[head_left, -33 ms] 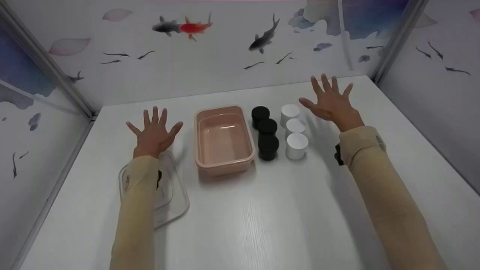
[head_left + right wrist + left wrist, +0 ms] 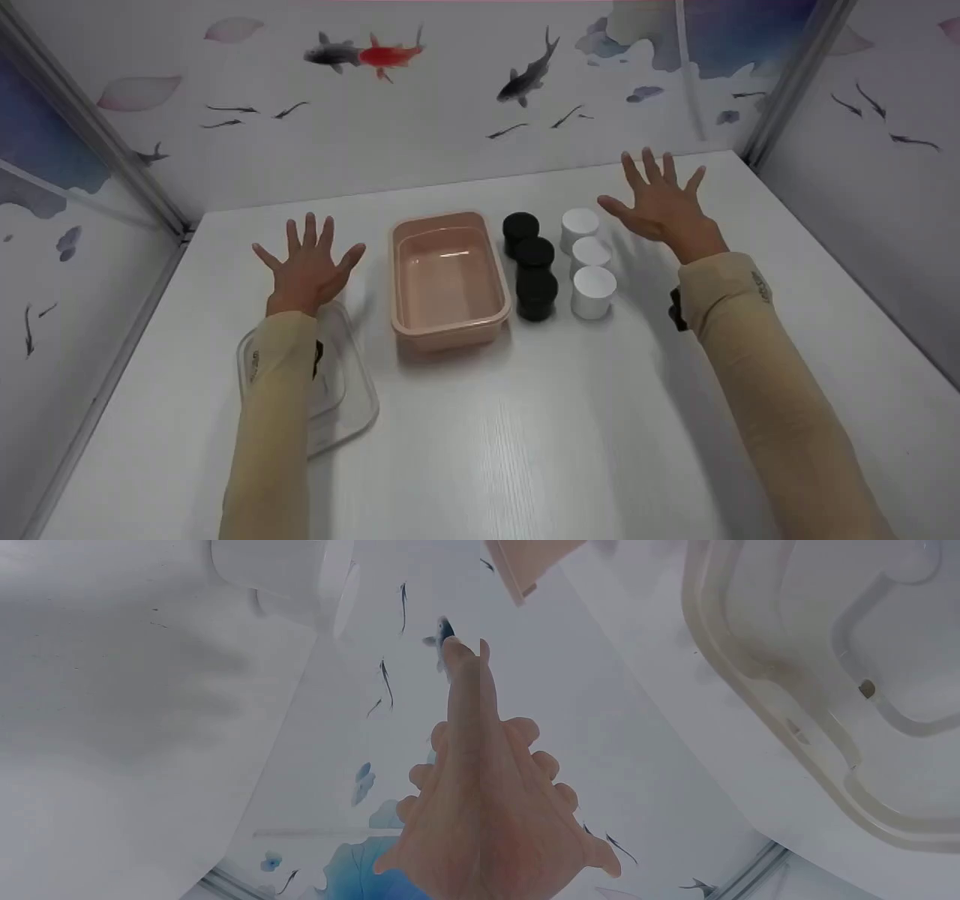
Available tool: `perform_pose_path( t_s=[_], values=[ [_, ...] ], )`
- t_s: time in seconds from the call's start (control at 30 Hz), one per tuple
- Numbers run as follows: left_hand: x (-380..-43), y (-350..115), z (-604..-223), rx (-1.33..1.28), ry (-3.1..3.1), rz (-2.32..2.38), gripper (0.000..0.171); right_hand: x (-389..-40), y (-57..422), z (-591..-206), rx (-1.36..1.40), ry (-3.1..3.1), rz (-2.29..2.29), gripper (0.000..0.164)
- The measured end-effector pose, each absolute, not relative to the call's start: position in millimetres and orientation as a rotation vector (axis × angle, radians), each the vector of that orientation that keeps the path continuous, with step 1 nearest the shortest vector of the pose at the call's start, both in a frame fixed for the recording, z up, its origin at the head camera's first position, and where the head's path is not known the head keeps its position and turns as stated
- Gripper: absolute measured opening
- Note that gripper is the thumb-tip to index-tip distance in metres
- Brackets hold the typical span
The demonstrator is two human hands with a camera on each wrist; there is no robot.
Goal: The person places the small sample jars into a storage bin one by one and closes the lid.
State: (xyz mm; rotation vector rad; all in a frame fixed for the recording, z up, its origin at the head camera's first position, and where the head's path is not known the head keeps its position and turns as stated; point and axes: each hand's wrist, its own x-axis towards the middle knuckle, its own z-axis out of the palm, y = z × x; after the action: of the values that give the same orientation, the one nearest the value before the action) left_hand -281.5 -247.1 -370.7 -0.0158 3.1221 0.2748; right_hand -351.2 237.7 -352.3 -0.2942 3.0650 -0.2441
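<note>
With fingers spread, my left hand is held over the table's left side, holding nothing. Beneath that wrist and sleeve lies a clear plastic lid, partly hidden by the arm; its rim and raised panel fill much of the left wrist view. My right hand is also spread wide and bare, above the back right of the table. Nearest to it stand several white round jars in a column. Beside them runs a matching column of black round jars. A pink rectangular tub sits left of the jars.
A white table carries everything. White panels painted with fish and petals enclose it at the back and both sides, joined by metal corner posts. Shadows of the right arm fall across the table.
</note>
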Motion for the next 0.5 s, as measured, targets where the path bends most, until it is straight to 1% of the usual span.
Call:
perform_pose_path(
  t_s=[0.3, 0.5],
  values=[
    [-280.6, -246.9, -369.0, -0.017, 3.136, 0.257, 0.082, -349.8, 235.8, -350.2, -0.301, 3.076, -0.263, 0.083],
    [-281.6, -243.4, -366.8, 0.054, 3.12, 0.28, 0.078, -348.9, 234.4, -351.5, -0.33, 3.068, -0.291, 0.084]
  ],
)
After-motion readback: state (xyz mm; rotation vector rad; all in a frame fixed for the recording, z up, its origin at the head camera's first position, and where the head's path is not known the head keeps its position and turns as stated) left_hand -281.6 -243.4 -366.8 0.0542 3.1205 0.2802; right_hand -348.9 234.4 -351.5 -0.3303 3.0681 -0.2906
